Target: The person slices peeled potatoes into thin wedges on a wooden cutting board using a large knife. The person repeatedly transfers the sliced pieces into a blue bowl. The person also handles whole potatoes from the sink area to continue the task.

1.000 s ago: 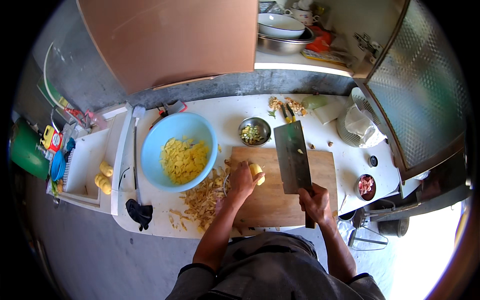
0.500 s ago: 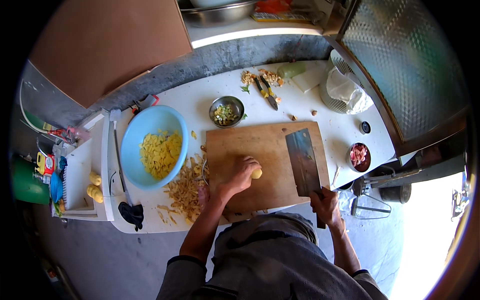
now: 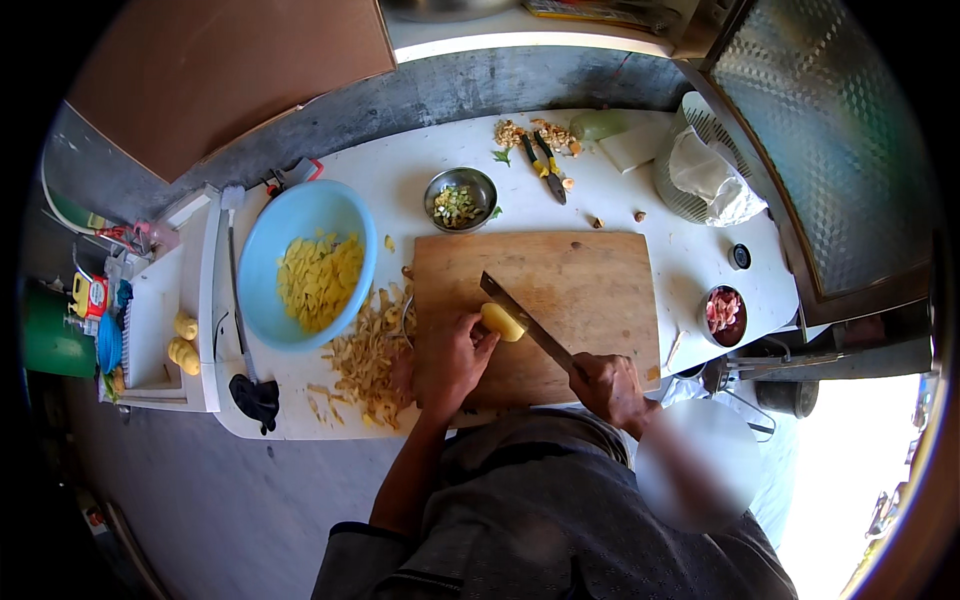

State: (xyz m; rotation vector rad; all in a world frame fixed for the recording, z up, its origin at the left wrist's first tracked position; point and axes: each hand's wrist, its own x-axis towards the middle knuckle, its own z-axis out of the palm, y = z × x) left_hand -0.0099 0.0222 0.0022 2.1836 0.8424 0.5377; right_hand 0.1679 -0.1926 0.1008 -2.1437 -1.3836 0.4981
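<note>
Peeled potato [image 3: 502, 321] on cutting board [image 3: 580, 290], pinned by left hand [image 3: 452, 358]. Right hand [image 3: 608, 385] grips cleaver [image 3: 525, 320], blade against potato. Blue bowl [image 3: 305, 262] already holds slices; whole potatoes [image 3: 184, 342] remain in tray.

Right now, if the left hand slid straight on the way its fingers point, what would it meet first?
The left hand points up and right, fingertips already on the peeled potato piece. Just past it is the cleaver blade, though depth is unclear; beyond lies bare cutting board.
</note>
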